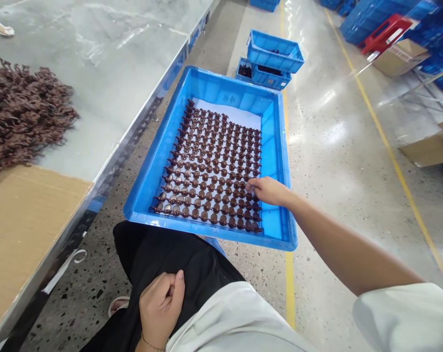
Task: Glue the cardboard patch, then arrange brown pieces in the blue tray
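Rows of small, shiny dark-brown pieces (214, 178), with round parts and thin pointed ends, lie on a white sheet (243, 116) inside a large blue plastic tray (206, 230). My right hand (264, 189) reaches in over the tray's right side. Its fingers are pinched together on a brown piece at the right end of a middle row; the fingertips partly cover it. Resting on my lap, my left hand (161, 304) is closed in a loose fist, thumb on top. Whatever may be inside that fist is hidden.
On the grey table (107, 63) at left sit a heap of tangled brown pieces (27, 115) and a cardboard sheet (31, 230). Blue crates (274, 51) stand on the floor beyond the tray. Farther right are a red stool (388, 34) and cardboard boxes (402, 56).
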### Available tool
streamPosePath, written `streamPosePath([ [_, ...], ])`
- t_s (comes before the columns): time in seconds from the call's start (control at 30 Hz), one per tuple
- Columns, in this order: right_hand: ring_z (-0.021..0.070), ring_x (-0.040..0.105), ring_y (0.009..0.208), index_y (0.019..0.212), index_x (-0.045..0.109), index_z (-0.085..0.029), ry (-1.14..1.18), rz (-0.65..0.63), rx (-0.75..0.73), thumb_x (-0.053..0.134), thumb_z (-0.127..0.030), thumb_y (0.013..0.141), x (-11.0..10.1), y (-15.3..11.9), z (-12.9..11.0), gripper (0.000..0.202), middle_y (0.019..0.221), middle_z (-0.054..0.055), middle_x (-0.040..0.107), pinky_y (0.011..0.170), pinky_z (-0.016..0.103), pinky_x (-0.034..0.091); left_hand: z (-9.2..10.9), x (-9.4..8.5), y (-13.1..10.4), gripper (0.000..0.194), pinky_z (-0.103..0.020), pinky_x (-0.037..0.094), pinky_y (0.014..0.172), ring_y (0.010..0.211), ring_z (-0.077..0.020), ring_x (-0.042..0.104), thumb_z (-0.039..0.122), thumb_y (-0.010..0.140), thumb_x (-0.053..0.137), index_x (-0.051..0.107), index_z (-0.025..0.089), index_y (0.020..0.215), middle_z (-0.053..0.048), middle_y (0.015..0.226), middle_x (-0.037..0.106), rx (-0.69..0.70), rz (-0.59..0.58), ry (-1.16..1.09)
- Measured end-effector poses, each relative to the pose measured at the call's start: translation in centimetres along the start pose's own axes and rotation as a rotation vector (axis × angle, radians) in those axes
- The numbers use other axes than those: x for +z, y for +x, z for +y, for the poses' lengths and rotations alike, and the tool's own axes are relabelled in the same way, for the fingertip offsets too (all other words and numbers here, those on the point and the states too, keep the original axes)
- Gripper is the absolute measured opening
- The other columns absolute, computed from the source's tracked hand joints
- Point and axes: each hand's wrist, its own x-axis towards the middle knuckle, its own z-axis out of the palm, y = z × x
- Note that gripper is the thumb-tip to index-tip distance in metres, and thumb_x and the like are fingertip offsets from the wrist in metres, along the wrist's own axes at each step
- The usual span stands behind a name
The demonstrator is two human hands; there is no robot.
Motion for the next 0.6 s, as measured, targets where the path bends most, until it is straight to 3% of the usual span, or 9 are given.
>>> streamPosePath([
  [0.6,0.0212,0.071,0.105,0.103,0.071,-0.021,0.174,0.011,-0.087,0.041,0.004,0.082,0.3,1.2,-2.6,0.044,0.11,0.004,0.078,0.095,0.03,0.052,-0.1,-0.1,0.3,0.038,-0.022,0.036,0.052,0.049,-0.0062,0.038,0.008,0.094,0.063,0.043,0.02,0.064,0.007,0.056,0.038,0.004,0.026,0.01],
])
